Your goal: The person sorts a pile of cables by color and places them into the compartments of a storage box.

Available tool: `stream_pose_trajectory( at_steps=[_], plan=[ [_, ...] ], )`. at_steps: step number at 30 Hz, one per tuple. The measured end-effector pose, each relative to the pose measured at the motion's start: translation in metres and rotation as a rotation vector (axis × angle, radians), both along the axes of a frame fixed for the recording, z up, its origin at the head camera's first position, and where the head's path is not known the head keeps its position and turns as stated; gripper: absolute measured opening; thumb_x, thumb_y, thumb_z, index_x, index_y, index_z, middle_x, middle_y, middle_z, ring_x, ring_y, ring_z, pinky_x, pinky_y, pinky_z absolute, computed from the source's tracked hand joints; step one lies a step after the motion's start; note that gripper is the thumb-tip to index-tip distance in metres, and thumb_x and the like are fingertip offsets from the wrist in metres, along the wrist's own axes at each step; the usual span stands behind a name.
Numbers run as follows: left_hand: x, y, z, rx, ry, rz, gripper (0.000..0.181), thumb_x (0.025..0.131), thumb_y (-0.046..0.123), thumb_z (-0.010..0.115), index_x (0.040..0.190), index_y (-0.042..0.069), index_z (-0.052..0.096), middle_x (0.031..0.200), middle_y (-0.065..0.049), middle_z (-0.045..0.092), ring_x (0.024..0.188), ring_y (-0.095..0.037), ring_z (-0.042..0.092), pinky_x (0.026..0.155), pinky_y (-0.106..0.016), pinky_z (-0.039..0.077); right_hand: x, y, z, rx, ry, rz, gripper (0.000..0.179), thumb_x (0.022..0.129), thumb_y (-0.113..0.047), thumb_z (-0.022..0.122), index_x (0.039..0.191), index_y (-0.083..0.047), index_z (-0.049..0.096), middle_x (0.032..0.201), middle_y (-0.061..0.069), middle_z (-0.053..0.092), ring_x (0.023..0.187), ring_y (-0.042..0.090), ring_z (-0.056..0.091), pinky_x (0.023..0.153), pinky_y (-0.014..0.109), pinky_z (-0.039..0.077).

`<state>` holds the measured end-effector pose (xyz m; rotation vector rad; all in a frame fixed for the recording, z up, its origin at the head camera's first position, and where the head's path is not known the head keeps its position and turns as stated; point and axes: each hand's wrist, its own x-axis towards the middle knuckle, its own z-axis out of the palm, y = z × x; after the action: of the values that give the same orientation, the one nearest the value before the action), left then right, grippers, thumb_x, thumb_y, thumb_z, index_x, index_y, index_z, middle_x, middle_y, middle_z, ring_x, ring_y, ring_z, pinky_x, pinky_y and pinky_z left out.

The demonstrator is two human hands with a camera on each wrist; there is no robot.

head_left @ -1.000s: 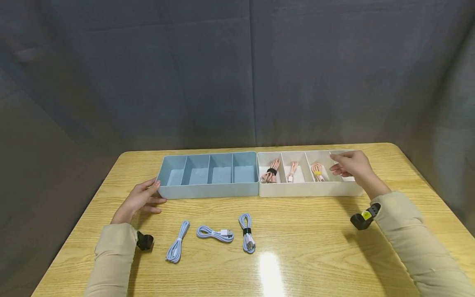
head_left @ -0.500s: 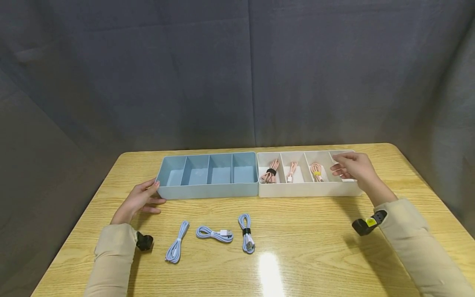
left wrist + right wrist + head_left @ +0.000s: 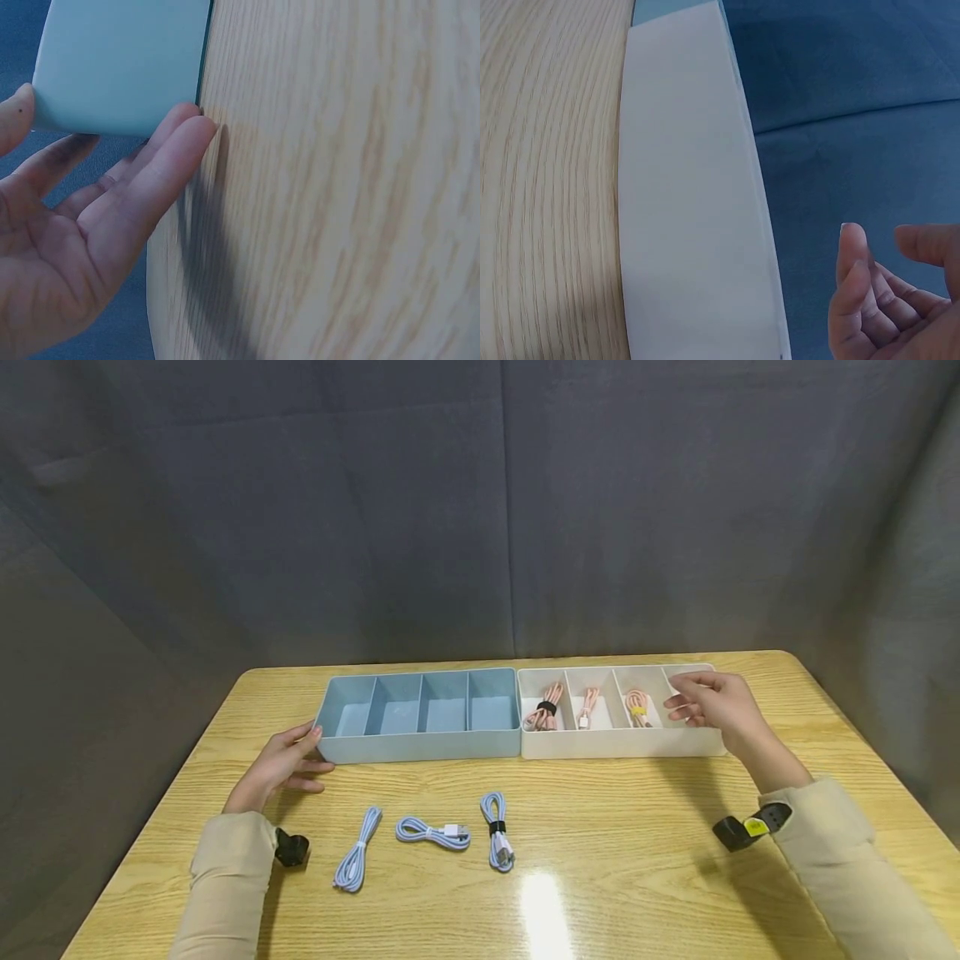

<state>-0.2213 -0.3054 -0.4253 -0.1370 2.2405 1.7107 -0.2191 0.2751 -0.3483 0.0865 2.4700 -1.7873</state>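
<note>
My left hand (image 3: 281, 764) touches the left end of a light blue box (image 3: 420, 747), its fingers fairly straight along the end wall; the left wrist view has them right at the box's bottom edge (image 3: 199, 82). My right hand (image 3: 720, 706) hovers over the rightmost compartment of a white box (image 3: 622, 744), fingers loosely bent with nothing between them, as the right wrist view also has it. In the white box's other compartments lie pink cables: one with a black strap (image 3: 547, 706), one with a white tie (image 3: 588, 706), one with a yellow strap (image 3: 637, 703).
On the wooden table (image 3: 600, 877) in front of the boxes lie blue coiled cables: one slanting (image 3: 357, 850), one sideways with a white plug (image 3: 431, 832), and one with a black strap (image 3: 496, 831). A dark cloth (image 3: 375, 510) hangs behind the table.
My right forearm and wrist have lowered slightly, while the right hand stays over the rightmost white compartment. The left hand has kept its place. The scene has shifted very slightly left.
</note>
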Motion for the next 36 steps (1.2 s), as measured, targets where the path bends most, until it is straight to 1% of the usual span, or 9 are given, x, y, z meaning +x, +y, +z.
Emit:
stream_pose_trajectory(
  at_steps=[3,8,11,18,20,23,25,30,36],
  plan=[
    [0.000,0.000,0.000,0.003,0.016,-0.022,0.087,0.087,0.056,0.050,0.147,0.007,0.010,0.138,-0.034,0.024,0.085,-0.017,0.065,0.070,-0.044,0.055,0.006,-0.002,0.002,-0.014,0.017,0.008,0.039,0.095,-0.024,0.051,0.116,0.008,0.047,0.069,-0.008,0.065,0.061,0.006,0.063,0.053,0.018,0.051],
    [0.001,0.002,0.001,-0.017,0.016,-0.012,0.093,0.082,0.061,0.051,0.147,0.008,0.012,0.137,-0.033,0.028,0.084,-0.016,0.065,0.070,-0.043,0.055,0.013,-0.006,0.004,-0.010,0.044,0.030,0.042,0.095,-0.023,0.051,0.118,0.011,0.046,0.070,-0.006,0.066,0.061,0.006,0.063,0.053,0.019,0.052],
    [0.000,0.000,-0.002,-0.018,0.007,0.001,0.097,0.078,0.064,0.054,0.147,0.010,0.014,0.138,-0.031,0.030,0.084,-0.015,0.065,0.070,-0.042,0.055,0.016,-0.009,0.004,0.015,0.055,0.037,0.046,0.095,-0.023,0.051,0.120,0.014,0.045,0.071,-0.007,0.066,0.062,0.006,0.063,0.054,0.020,0.052],
    [-0.005,-0.004,-0.010,-0.010,0.009,-0.003,0.096,0.079,0.064,0.053,0.147,0.010,0.013,0.137,-0.032,0.029,0.084,-0.016,0.065,0.070,-0.043,0.055,0.023,-0.018,0.004,0.033,0.069,0.065,0.047,0.094,-0.024,0.052,0.121,0.014,0.046,0.071,-0.004,0.066,0.062,0.008,0.063,0.055,0.021,0.053],
    [-0.003,-0.003,-0.008,-0.016,0.007,-0.006,0.096,0.079,0.064,0.053,0.147,0.010,0.013,0.138,-0.032,0.028,0.084,-0.016,0.065,0.070,-0.043,0.055,0.025,-0.022,0.004,0.031,0.074,0.077,0.046,0.094,-0.024,0.052,0.120,0.014,0.046,0.072,-0.003,0.066,0.062,0.009,0.063,0.055,0.022,0.053],
    [0.001,0.002,0.001,-0.029,0.001,-0.014,0.091,0.083,0.061,0.051,0.147,0.009,0.011,0.139,-0.032,0.026,0.087,-0.017,0.064,0.071,-0.042,0.055,0.028,-0.027,0.004,0.028,0.084,0.091,0.046,0.094,-0.024,0.053,0.120,0.013,0.047,0.073,-0.003,0.067,0.062,0.010,0.064,0.055,0.022,0.053],
    [0.002,0.003,0.003,-0.030,0.001,-0.015,0.091,0.083,0.061,0.050,0.147,0.010,0.011,0.139,-0.031,0.025,0.087,-0.017,0.064,0.072,-0.042,0.055,0.030,-0.030,0.004,0.019,0.087,0.096,0.046,0.094,-0.025,0.053,0.119,0.013,0.047,0.073,-0.003,0.067,0.062,0.010,0.064,0.055,0.022,0.053],
    [0.001,0.002,0.003,-0.020,-0.002,-0.014,0.089,0.084,0.060,0.050,0.147,0.009,0.011,0.139,-0.032,0.026,0.086,-0.016,0.064,0.071,-0.043,0.055,0.036,-0.037,0.005,-0.005,0.088,0.107,0.047,0.094,-0.023,0.053,0.121,0.015,0.046,0.073,-0.003,0.067,0.061,0.010,0.064,0.055,0.022,0.053],
    [0.002,0.002,0.003,-0.018,-0.008,-0.008,0.082,0.088,0.055,0.049,0.147,0.011,0.012,0.138,-0.030,0.028,0.085,-0.014,0.064,0.071,-0.043,0.055,0.041,-0.048,0.003,0.034,0.083,0.126,0.046,0.092,-0.022,0.057,0.122,0.012,0.049,0.071,0.003,0.066,0.060,0.012,0.063,0.055,0.024,0.053]
  ],
)
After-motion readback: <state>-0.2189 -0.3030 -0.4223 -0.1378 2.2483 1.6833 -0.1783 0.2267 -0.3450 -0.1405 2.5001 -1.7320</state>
